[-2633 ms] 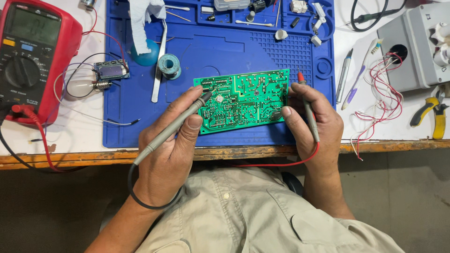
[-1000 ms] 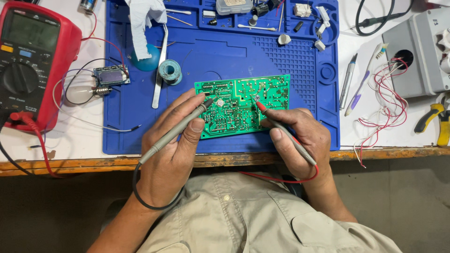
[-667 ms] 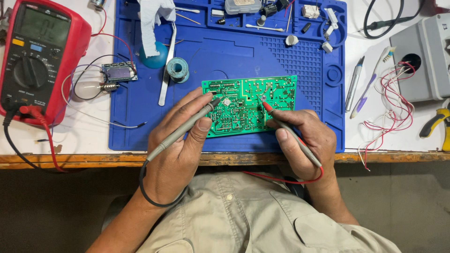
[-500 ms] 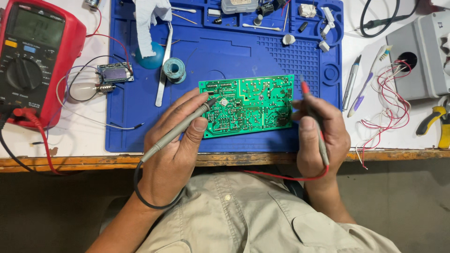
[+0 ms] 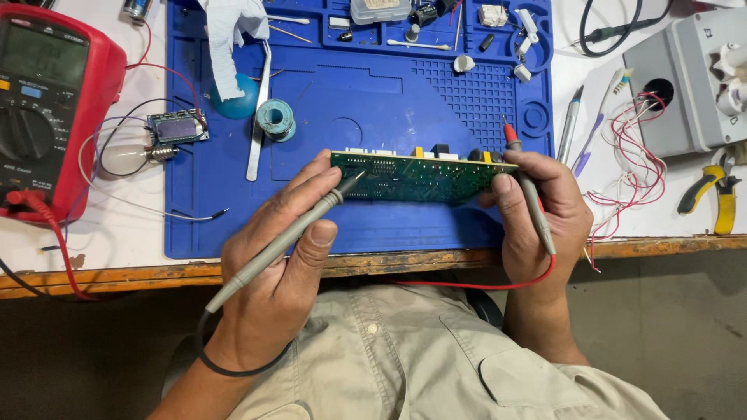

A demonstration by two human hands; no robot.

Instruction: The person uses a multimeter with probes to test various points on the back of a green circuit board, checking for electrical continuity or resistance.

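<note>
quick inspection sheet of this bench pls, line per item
surface: blue mat on a white bench with a worn edge
job's things: green circuit board tilted up on edge over the mat
clutter: solder spool, tweezers, bulb, pliers, grey box
grippers: left hand holds grey probe; right hand holds the board and red probe
cables: red lead, loose red wires
surroundings: red meter at left
</note>
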